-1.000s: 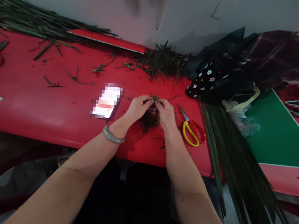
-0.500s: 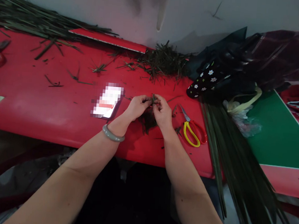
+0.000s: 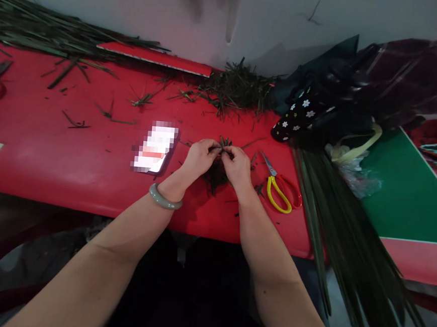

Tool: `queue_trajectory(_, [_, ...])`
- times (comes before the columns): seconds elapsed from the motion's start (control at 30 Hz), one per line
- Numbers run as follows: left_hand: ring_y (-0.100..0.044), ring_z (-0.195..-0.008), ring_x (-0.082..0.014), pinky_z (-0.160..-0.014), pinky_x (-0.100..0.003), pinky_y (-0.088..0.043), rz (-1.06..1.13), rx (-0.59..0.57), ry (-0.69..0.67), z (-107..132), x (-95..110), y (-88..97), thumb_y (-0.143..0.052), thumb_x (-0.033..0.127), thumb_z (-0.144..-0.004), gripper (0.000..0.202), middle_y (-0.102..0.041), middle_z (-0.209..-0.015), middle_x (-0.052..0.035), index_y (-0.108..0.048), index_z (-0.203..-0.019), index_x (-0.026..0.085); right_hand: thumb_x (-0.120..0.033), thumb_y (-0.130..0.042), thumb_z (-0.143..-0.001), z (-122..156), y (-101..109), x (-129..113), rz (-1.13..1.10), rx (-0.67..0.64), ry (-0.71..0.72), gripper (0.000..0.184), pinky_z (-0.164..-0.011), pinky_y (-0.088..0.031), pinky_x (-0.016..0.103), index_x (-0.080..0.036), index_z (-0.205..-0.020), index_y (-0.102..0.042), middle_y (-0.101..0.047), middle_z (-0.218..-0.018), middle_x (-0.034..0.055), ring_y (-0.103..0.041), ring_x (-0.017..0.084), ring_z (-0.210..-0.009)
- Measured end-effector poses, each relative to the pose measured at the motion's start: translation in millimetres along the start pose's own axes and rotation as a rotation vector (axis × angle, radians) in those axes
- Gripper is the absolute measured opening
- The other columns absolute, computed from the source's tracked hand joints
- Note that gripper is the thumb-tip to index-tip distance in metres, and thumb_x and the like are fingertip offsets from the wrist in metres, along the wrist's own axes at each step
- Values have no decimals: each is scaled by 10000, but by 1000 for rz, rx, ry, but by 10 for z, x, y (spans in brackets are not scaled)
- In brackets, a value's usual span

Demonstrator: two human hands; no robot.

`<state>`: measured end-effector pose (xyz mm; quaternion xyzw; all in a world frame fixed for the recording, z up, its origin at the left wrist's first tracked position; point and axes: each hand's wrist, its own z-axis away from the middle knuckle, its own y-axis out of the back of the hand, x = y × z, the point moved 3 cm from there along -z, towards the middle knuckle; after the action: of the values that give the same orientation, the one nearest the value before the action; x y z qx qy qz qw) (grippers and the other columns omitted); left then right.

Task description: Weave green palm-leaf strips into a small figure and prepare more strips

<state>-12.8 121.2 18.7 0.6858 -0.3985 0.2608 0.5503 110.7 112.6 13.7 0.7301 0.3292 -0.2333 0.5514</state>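
My left hand [image 3: 200, 157] and my right hand [image 3: 237, 166] meet over the red table [image 3: 53, 150], both closed in a pinch on a small woven piece of green leaf strips [image 3: 224, 145]. Dark leaf ends hang below it between my palms. A grey-green bangle [image 3: 162, 199] sits on my left wrist. Yellow-and-red scissors [image 3: 280, 188] lie just right of my right hand. A phone [image 3: 154, 147] with a lit screen lies just left of my left hand.
A long bundle of green leaves [image 3: 341, 233] hangs over the table's front edge at right. Leaf trimmings [image 3: 239, 87] are piled by the wall, with more long leaves [image 3: 43, 31] at back left. Dark wrapping and a flowered cloth [image 3: 301, 114] lie at right, beside a green board [image 3: 405, 198].
My hands stay pinched on the woven piece; the fingers shift slightly as they work it. Nothing else has moved.
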Motion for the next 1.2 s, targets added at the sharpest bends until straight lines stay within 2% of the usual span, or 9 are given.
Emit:
queue_trajectory(0.2, [-568,-744,-140,-701,-261,-427,2,16,-13,9,-7,11,-516,186,-740,130,-653,-812,-60,-631,-795,159,-264,-447,-732,-9,-14,29,-24,-20,-33,218,-714,-441,316,-171,-805,-631,-637,-795,54,-578,184,-756])
queue_trajectory(0.33, [-569,-731,-144,-691,-262,-422,15,-19,-5,12,-6,19,-523,212,-737,139,-655,-799,-61,-638,-796,162,-227,-449,-730,-13,-19,40,-41,-39,9,198,-723,-438,319,-179,-794,-630,-634,-793,50,-574,178,-753])
queue_trajectory(0.5, [-561,-747,-143,-702,-257,-407,24,-4,-12,4,-21,29,-518,208,-730,135,-646,-793,-60,-636,-776,161,-216,-421,-757,-16,-36,45,-44,-63,65,221,-748,-442,326,-181,-838,-624,-629,-831,57,-573,180,-797])
queue_trajectory(0.67, [-501,-607,-102,-590,-229,-378,314,-128,125,14,-60,-30,-497,209,-731,132,-582,-653,-8,-611,-739,143,-187,-400,-762,-7,-38,54,-90,-33,74,248,-800,-436,331,-194,-912,-597,-635,-910,53,-573,177,-856])
queue_trajectory(0.8, [-442,-546,-76,-536,-216,-342,580,-206,253,41,-28,-39,-531,204,-710,93,-522,-599,10,-575,-669,133,-242,-463,-746,6,6,59,-129,49,20,181,-740,-453,325,-186,-875,-578,-635,-832,41,-582,177,-767])
queue_trajectory(0.9, [-433,-528,-71,-519,-218,-337,731,-210,323,48,-5,-25,-559,207,-699,90,-505,-584,10,-555,-641,139,-256,-474,-744,17,26,32,-139,78,26,148,-746,-451,323,-192,-812,-590,-636,-801,34,-579,177,-770])
queue_trajectory(1.0, [-448,-537,-72,-534,-223,-356,837,-162,341,35,-24,-15,-578,214,-689,78,-517,-599,8,-563,-656,146,-266,-463,-760,25,22,-12,-179,76,71,169,-766,-447,313,-199,-816,-608,-642,-831,36,-579,168,-802])
queue_trajectory(1.1, [-453,-543,-69,-545,-223,-362,874,-142,327,21,-56,-19,-594,210,-676,72,-524,-606,9,-571,-659,145,-273,-469,-760,25,14,-31,-223,78,85,180,-765,-447,303,-195,-814,-623,-647,-832,39,-581,160,-799])
queue_trajectory(1.2, [-447,-532,-66,-538,-221,-362,856,-172,329,21,-60,-31,-597,222,-674,88,-522,-595,10,-570,-649,142,-291,-486,-743,20,10,-17,-260,74,15,180,-733,-457,300,-191,-797,-626,-651,-800,34,-584,156,-753])
